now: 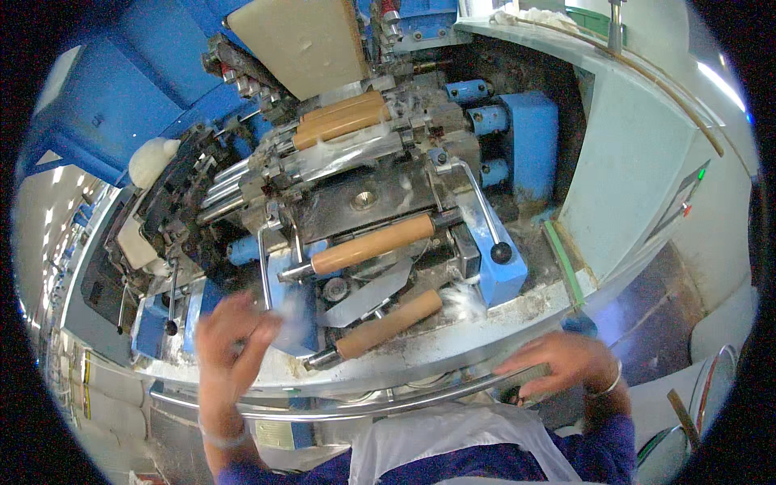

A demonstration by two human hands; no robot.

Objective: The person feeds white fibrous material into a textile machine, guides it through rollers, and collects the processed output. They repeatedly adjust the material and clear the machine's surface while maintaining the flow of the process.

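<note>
My left hand (232,338) is raised at the front left of a textile machine, beside its lever. Motion smears its fingers, so their grip is unclear; a pale wispy blur (295,322) shows just right of them. My right hand (570,364) is closed over the right end of a curved metal rail (339,415) along the machine's front. Between and beyond my hands are two brown-covered rollers: the nearer roller (390,325) lies tilted at the front edge, the farther roller (373,244) sits across the mechanism. A grey plate (370,296) lies between them.
Black-knobbed levers stand left (172,299) and right (489,214). White fluff (465,303) clings near the right blue block. More brown rollers (343,120) and a raised cream panel (303,44) are behind. A pale machine housing (638,162) and green strip (563,263) are at right.
</note>
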